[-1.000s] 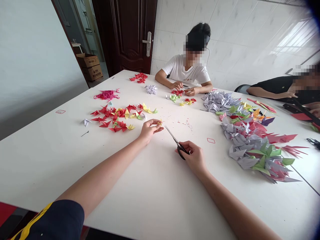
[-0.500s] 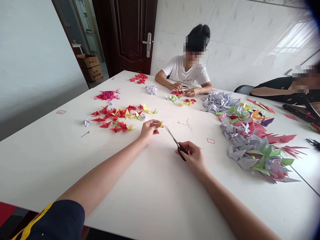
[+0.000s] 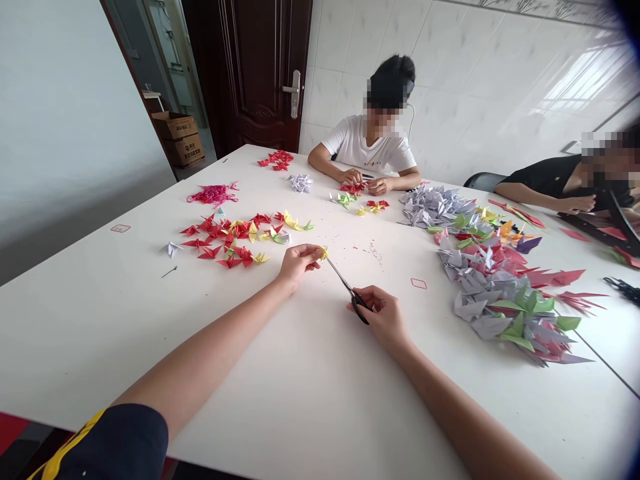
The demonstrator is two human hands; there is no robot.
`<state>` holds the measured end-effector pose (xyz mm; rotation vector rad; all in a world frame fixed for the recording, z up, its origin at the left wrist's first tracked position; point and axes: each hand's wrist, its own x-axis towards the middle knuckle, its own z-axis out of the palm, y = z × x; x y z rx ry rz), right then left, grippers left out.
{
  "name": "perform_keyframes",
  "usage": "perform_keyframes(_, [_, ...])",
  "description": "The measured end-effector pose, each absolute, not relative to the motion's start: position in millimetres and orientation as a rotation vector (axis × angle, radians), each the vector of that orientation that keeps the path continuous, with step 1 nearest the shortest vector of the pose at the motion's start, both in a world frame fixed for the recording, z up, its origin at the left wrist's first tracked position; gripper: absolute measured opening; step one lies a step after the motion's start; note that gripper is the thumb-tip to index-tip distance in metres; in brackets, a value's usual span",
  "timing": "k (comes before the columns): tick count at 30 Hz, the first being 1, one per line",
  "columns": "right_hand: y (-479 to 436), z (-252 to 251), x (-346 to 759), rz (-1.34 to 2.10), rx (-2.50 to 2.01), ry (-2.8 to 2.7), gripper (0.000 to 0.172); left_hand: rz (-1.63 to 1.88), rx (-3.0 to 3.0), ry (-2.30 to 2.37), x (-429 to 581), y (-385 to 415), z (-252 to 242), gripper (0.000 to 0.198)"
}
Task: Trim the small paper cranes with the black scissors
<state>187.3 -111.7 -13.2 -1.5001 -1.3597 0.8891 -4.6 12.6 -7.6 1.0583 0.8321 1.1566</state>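
The scissors (image 3: pixel 356 303) have just come up to the little yellow paper bird (image 3: pixel 324 254); a second ago there was a gap between them, and now the tips meet its edge, so I'd judge the blades are at the work. The left hand (image 3: pixel 296 268) has its grip pinched on the bird, just above the tabletop (image 3: pixel 280 380). The right hand (image 3: pixel 386 319) is closed around the scissor handles; whether paper sits between the blades I can't tell. Red and yellow birds (image 3: pixel 240 230) lie beyond the left hand, pink cords (image 3: pixel 214 194) farther off. Paper specks (image 3: pixel 374 252) dot the far side. The big heap of folded paper (image 3: pixel 500 287) is well to the right, blocking neither hand.
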Motion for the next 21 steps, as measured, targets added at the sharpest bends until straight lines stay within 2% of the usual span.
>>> perform_keyframes(5, [-110,-17,186,0.841,-1.476,-1.353,0.023,1.165,1.097,0.865,-5,11,-5,0.038])
perform_keyframes(12, [-107,-22,187,0.824,-1.450,-1.221,0.024,1.362,1.239,0.996,-10,12,-7,0.026])
perform_keyframes(21, [-88,-21,186,0.835,-1.513,-1.247,0.038,1.378,1.275,1.166,-13,13,-7,0.024])
